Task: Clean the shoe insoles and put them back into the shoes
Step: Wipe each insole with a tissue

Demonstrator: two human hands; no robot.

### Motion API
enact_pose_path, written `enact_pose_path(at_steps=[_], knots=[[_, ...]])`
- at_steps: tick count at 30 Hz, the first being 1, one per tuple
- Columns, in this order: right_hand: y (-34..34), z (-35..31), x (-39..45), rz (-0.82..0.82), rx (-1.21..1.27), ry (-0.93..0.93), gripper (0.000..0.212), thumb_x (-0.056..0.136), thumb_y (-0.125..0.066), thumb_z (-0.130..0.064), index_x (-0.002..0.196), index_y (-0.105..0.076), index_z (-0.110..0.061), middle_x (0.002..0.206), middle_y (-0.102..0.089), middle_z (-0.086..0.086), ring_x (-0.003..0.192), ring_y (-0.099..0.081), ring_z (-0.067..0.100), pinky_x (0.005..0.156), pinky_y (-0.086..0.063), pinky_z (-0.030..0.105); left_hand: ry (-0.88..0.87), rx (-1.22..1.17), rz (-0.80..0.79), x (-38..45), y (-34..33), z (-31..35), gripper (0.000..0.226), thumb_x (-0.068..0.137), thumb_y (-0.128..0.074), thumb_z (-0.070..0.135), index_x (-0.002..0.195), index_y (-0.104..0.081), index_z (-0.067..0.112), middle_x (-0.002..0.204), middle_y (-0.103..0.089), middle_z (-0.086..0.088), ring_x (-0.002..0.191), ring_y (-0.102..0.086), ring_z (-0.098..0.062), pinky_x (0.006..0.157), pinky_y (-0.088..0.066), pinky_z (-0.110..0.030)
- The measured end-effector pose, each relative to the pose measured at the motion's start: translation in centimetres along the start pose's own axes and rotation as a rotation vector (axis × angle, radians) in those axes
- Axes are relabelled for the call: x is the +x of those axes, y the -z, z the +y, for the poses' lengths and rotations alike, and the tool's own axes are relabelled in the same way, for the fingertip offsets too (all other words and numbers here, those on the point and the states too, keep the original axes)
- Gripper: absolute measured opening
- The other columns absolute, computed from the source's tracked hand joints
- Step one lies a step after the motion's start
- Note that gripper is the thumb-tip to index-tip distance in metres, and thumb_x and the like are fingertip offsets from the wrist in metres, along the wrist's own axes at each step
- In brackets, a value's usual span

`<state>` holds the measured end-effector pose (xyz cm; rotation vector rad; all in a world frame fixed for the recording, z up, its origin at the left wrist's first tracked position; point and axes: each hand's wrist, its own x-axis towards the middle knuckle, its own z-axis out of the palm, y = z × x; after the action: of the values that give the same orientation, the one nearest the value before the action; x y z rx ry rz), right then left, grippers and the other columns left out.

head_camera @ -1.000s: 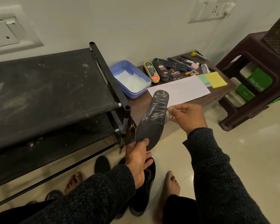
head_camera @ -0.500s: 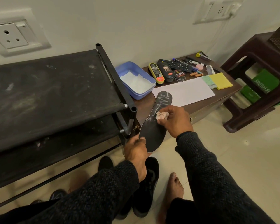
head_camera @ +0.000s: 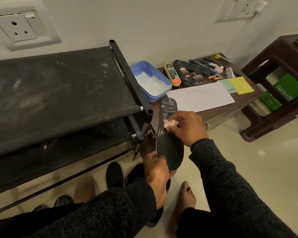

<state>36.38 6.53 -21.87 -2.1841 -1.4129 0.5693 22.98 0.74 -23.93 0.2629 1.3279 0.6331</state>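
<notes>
Black insole (head_camera: 169, 143), scribbled with white zigzag marks, stands tilted in the air between both hands. Left hand (head_camera: 157, 172) grips its near heel end, partly hiding it; right hand (head_camera: 186, 127) pinches a small pale wad (head_camera: 169, 123) against its middle. Beneath the left wrist a black shoe (head_camera: 136, 172) is mostly hidden. Farther off, the desk (head_camera: 244, 98) carries white paper (head_camera: 200, 97).

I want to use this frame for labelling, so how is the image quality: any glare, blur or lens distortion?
Head view: warm, dim indoor light; soft glare patches on the glossy floor tiles. Wide-angle bending bows the shoe rack and wall socket near the edges. The insole, the right hand pinching the wipe and the left hand are fairly sharp; the bare feet at the bottom look soft.
</notes>
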Motion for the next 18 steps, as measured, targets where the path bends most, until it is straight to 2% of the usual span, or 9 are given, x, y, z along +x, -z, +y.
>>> enact_pose_path(at_steps=[2, 4, 6, 8, 9, 11, 14, 18], knots=[[-0.3, 0.2, 0.0, 0.015, -0.033, 0.004, 0.016, 0.078, -0.085, -0.021, 0.092, -0.077, -0.023, 0.094, -0.073, -0.001, 0.087, -0.066, 0.013, 0.072, -0.049, 0.021, 0.012, 0.045, 0.013, 0.3, -0.1, 0.3, 0.019, 0.103, -0.049, 0.010, 0.118, -0.057, 0.017, 0.121, -0.065, -0.013, 0.110, -0.065, -0.032, 0.075, -0.058, -0.039], [-0.6, 0.4, 0.0, 0.028, -0.052, 0.009, 0.015, 0.080, -0.084, -0.020, 0.093, -0.079, -0.019, 0.095, -0.074, 0.002, 0.087, -0.065, 0.014, 0.074, -0.047, 0.022, -0.022, 0.089, 0.018, 1.0, -0.2, 0.8, 0.013, 0.104, -0.052, 0.020, 0.115, -0.059, 0.021, 0.113, -0.067, -0.008, 0.104, -0.067, -0.028, 0.087, -0.059, -0.045], [-1.0, 0.4, 0.0, 0.025, -0.077, 0.014, 0.014, 0.082, -0.082, -0.020, 0.095, -0.080, -0.017, 0.097, -0.074, 0.003, 0.089, -0.065, 0.017, 0.074, -0.047, 0.023, -0.071, 0.118, 0.039, 1.7, -0.3, 1.2, 0.019, 0.105, -0.051, 0.025, 0.120, -0.062, 0.021, 0.112, -0.069, -0.008, 0.102, -0.068, -0.028, 0.092, -0.058, -0.049], [-1.3, 0.2, -0.1, 0.021, -0.141, 0.057, 0.017, 0.084, -0.080, -0.020, 0.100, -0.080, -0.015, 0.101, -0.075, 0.006, 0.093, -0.066, 0.020, 0.077, -0.049, 0.025, -0.064, 0.119, 0.054, 2.3, -0.4, 1.4, 0.022, 0.105, -0.050, 0.023, 0.121, -0.064, 0.023, 0.116, -0.069, -0.011, 0.104, -0.068, -0.030, 0.094, -0.057, -0.050], [-1.5, 0.1, -0.2, 0.025, -0.165, 0.086, 0.018, 0.085, -0.078, -0.020, 0.101, -0.079, -0.014, 0.104, -0.074, 0.007, 0.095, -0.066, 0.021, 0.078, -0.050, 0.026, -0.057, 0.105, 0.053, 2.5, -0.5, 1.4, 0.020, 0.105, -0.049, 0.021, 0.116, -0.066, 0.025, 0.117, -0.068, -0.012, 0.105, -0.068, -0.032, 0.094, -0.056, -0.051], [-1.6, -0.2, -0.7, 0.032, -0.185, 0.137, 0.015, 0.090, -0.074, -0.020, 0.101, -0.079, -0.011, 0.108, -0.068, 0.008, 0.096, -0.062, 0.021, 0.078, -0.045, 0.025, -0.031, 0.055, 0.038, 2.9, -0.6, 1.4, 0.022, 0.107, -0.045, 0.018, 0.107, -0.065, 0.027, 0.117, -0.068, -0.013, 0.105, -0.067, -0.034, 0.093, -0.056, -0.053], [-1.8, -0.5, -1.4, 0.014, -0.233, 0.203, 0.015, 0.095, -0.067, -0.021, 0.099, -0.078, -0.011, 0.110, -0.064, 0.009, 0.095, -0.058, 0.019, 0.079, -0.040, 0.022, 0.024, -0.014, 0.023, 3.1, -0.8, 1.3, 0.021, 0.108, -0.040, 0.017, 0.111, -0.058, 0.027, 0.121, -0.064, -0.014, 0.110, -0.064, -0.036, 0.094, -0.055, -0.054], [-2.1, -0.6, -2.7, -0.082, -0.211, 0.223, 0.011, 0.087, -0.076, -0.016, 0.097, -0.078, -0.016, 0.108, -0.070, 0.002, 0.089, -0.058, 0.009, 0.080, -0.046, 0.016, 0.057, -0.126, 0.009, 3.1, -1.1, 1.3, 0.025, 0.108, -0.039, 0.009, 0.106, -0.061, 0.020, 0.119, -0.066, -0.017, 0.108, -0.066, -0.038, 0.093, -0.055, -0.053]])
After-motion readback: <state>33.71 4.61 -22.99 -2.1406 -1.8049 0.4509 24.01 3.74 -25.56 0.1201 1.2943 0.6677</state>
